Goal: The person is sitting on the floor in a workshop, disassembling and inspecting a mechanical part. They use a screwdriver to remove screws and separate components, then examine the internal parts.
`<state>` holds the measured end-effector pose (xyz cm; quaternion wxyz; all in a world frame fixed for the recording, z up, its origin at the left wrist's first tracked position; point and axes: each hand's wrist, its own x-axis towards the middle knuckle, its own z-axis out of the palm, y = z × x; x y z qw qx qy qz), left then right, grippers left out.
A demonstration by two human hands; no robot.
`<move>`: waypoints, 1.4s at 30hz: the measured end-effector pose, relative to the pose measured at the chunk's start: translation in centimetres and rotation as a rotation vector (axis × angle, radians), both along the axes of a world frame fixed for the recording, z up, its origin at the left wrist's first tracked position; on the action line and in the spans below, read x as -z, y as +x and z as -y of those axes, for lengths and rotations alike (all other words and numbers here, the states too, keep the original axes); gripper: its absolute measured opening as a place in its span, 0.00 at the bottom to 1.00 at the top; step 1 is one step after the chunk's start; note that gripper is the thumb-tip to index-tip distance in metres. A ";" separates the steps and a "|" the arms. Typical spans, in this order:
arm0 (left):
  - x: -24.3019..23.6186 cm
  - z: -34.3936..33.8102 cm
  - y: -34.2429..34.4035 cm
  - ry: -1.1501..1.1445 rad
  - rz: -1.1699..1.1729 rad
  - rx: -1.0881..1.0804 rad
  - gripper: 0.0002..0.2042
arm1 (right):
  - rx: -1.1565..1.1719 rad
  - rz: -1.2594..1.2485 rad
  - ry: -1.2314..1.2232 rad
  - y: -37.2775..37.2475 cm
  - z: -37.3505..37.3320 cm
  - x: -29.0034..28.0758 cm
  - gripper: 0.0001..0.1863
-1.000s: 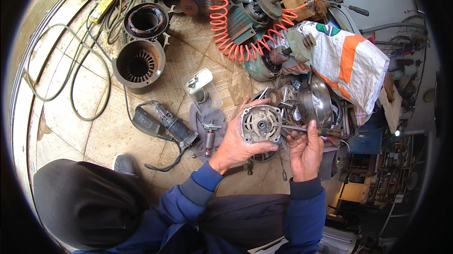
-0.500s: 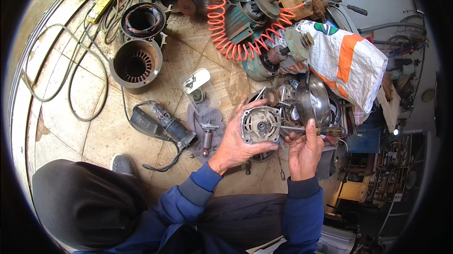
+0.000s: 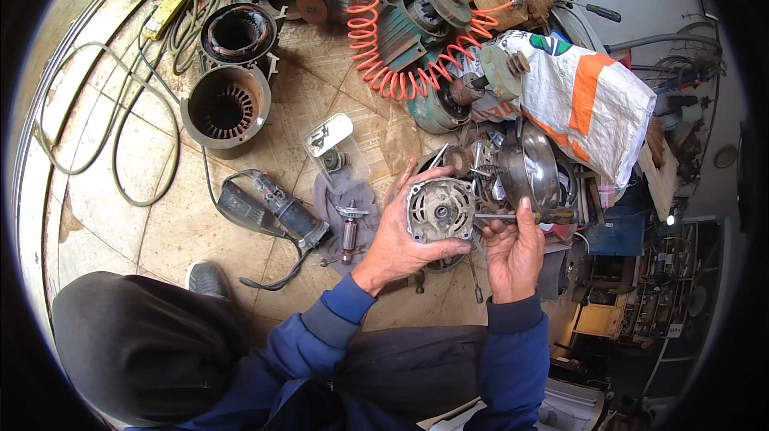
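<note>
My left hand grips a squarish, dirty metal motor housing by its left side, thumb along the lower edge, its slotted face with a round centre hole upward. My right hand is closed on a screwdriver with its thumb raised against it. The metal shaft runs left, its end by the right edge of the housing; whether it touches is hard to tell. Left of my hands, a small motor armature lies on a grey cloth.
A dark power tool body with cord lies left of the cloth. A clear plastic box sits behind it. Beyond the hands stand a shiny metal bowl and loose parts. Two motor casings stand far left; an orange coiled hose hangs behind.
</note>
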<state>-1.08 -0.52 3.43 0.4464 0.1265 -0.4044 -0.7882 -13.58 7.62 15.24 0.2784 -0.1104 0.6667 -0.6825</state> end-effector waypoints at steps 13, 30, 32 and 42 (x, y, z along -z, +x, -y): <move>0.4 0.1 -0.3 -0.069 0.024 -0.049 0.47 | -0.002 -0.100 -0.057 0.8 0.2 0.0 0.12; 0.3 -0.3 -0.2 0.188 -0.082 0.056 0.45 | -0.007 -0.202 -0.061 0.9 0.2 -0.7 0.12; 0.0 -0.5 -0.3 0.248 -0.149 0.052 0.44 | -0.005 -0.199 -0.051 0.9 0.2 -0.8 0.12; -0.2 -0.2 -0.2 0.123 -0.043 0.009 0.37 | -0.013 -0.138 -0.056 0.7 0.2 0.0 0.12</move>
